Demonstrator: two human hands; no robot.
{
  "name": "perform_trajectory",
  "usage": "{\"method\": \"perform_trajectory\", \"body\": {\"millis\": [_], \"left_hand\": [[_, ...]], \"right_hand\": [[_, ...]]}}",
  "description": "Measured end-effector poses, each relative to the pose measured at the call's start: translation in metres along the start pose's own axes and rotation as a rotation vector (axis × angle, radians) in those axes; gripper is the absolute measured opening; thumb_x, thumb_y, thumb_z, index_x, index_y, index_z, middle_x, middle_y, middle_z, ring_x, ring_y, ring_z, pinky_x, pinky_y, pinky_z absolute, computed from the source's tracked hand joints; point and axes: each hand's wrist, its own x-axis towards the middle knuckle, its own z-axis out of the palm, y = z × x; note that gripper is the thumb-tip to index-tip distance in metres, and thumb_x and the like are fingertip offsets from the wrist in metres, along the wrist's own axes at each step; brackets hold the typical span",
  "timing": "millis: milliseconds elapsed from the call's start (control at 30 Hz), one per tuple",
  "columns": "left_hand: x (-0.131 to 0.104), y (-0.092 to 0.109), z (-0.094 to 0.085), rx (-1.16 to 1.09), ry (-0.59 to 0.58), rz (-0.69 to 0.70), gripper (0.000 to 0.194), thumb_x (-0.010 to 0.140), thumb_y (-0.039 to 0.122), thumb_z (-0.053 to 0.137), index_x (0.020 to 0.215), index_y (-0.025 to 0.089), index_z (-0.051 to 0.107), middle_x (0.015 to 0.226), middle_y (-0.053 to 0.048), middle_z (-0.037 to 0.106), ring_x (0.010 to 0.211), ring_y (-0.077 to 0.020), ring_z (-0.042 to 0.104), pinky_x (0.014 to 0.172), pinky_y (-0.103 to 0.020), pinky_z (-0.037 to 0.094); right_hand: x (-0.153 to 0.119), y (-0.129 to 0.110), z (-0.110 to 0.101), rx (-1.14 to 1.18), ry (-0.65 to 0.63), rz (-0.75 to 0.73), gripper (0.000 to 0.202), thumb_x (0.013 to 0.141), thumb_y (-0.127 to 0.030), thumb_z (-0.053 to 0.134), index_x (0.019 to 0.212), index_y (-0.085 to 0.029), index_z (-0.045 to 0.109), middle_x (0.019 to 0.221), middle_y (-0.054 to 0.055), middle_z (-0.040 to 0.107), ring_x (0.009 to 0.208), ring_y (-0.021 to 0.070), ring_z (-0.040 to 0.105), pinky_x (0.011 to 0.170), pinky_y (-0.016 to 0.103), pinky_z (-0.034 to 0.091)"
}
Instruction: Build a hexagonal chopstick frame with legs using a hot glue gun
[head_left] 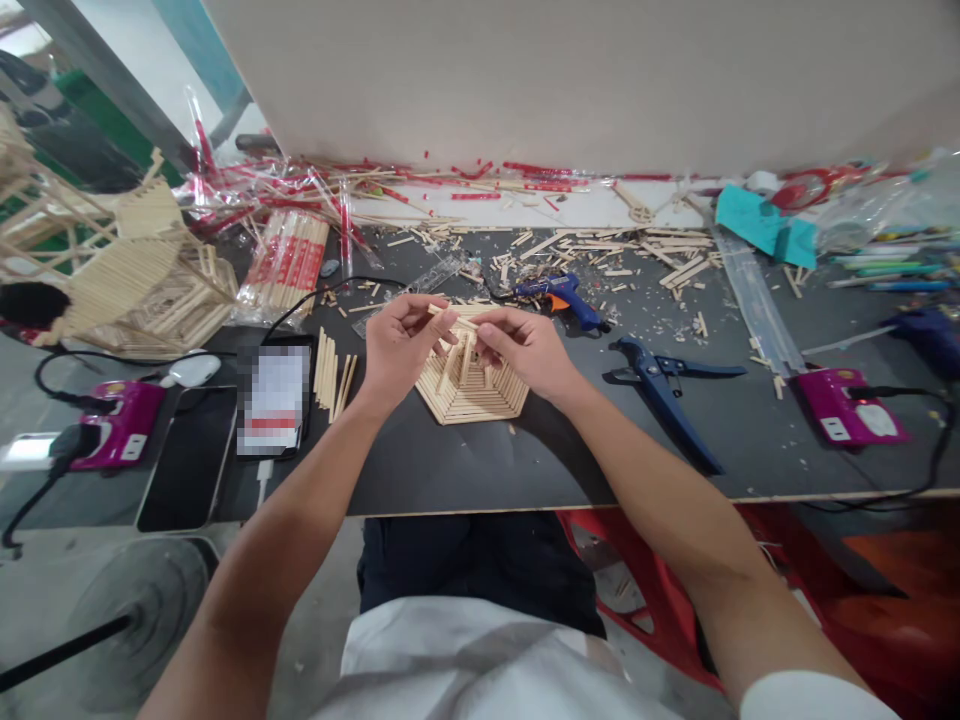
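Observation:
Between my two hands a short wooden stick (456, 318) is held at a slant, one end in each pinch. My left hand (401, 345) has its thumb and fingertips closed on the stick's left end. On the other end, the fingers of my right hand (529, 350) are closed. Right beneath both hands lies a polygonal base (472, 408) built of wooden sticks laid in rings, with a few upright sticks near its middle. The hands hide its upper part. Left of it, several loose sticks (328, 370) lie side by side on the dark table.
A blue glue gun (566, 298) lies behind the base, a blue cutter (664, 390) to its right. Phones (187, 455) and a purple power socket (120, 425) sit at left, another socket (847, 408) at right. Stick scraps (600, 255) litter the back; a stick model (142, 270) stands far left.

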Motion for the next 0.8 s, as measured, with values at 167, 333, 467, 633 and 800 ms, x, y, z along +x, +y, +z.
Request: {"method": "perform_trajectory", "body": {"millis": [167, 333, 467, 633, 800], "left_hand": [[0.000, -0.013, -0.005, 0.215, -0.105, 0.018, 0.020, 0.079, 0.034, 0.084, 0.088, 0.016, 0.077, 0.072, -0.003, 0.076, 0.060, -0.0118, 0.070, 0.053, -0.019, 0.056], [-0.002, -0.012, -0.008, 0.292, -0.168, 0.023, 0.023, 0.083, 0.039, 0.081, 0.091, 0.018, 0.084, 0.080, -0.007, 0.081, 0.064, -0.0141, 0.071, 0.054, -0.021, 0.055], [-0.001, -0.006, -0.010, 0.372, -0.213, 0.033, 0.025, 0.081, 0.045, 0.084, 0.086, 0.020, 0.086, 0.081, -0.008, 0.082, 0.063, -0.0151, 0.071, 0.055, -0.022, 0.053], [-0.002, 0.003, -0.013, 0.434, -0.349, -0.024, 0.025, 0.080, 0.045, 0.083, 0.078, 0.020, 0.085, 0.069, -0.005, 0.079, 0.052, -0.0127, 0.064, 0.047, -0.021, 0.046], [-0.002, 0.003, -0.019, 0.551, -0.457, 0.011, 0.018, 0.085, 0.036, 0.074, 0.079, 0.021, 0.083, 0.068, -0.003, 0.079, 0.053, -0.0138, 0.066, 0.052, -0.022, 0.048]], "right_hand": [[0.005, -0.003, -0.011, -0.039, 0.209, -0.020, 0.045, 0.072, -0.057, 0.090, 0.092, -0.021, 0.071, 0.065, -0.004, 0.064, 0.057, 0.0099, 0.057, 0.056, 0.025, 0.049], [0.005, -0.008, -0.013, -0.055, 0.198, -0.064, 0.043, 0.074, -0.054, 0.088, 0.096, -0.022, 0.070, 0.067, -0.005, 0.062, 0.058, 0.0096, 0.056, 0.057, 0.026, 0.049], [0.006, -0.008, -0.009, 0.014, 0.167, -0.064, 0.045, 0.071, -0.056, 0.090, 0.093, -0.022, 0.070, 0.069, -0.005, 0.062, 0.058, 0.0086, 0.053, 0.058, 0.026, 0.049], [0.006, -0.003, -0.006, 0.059, 0.099, -0.018, 0.048, 0.071, -0.058, 0.090, 0.092, -0.021, 0.068, 0.070, -0.004, 0.062, 0.059, 0.0094, 0.053, 0.059, 0.027, 0.049], [0.005, -0.001, -0.006, 0.050, 0.017, 0.000, 0.049, 0.074, -0.063, 0.087, 0.090, -0.021, 0.068, 0.073, -0.003, 0.063, 0.061, 0.0093, 0.054, 0.059, 0.027, 0.048]]}}
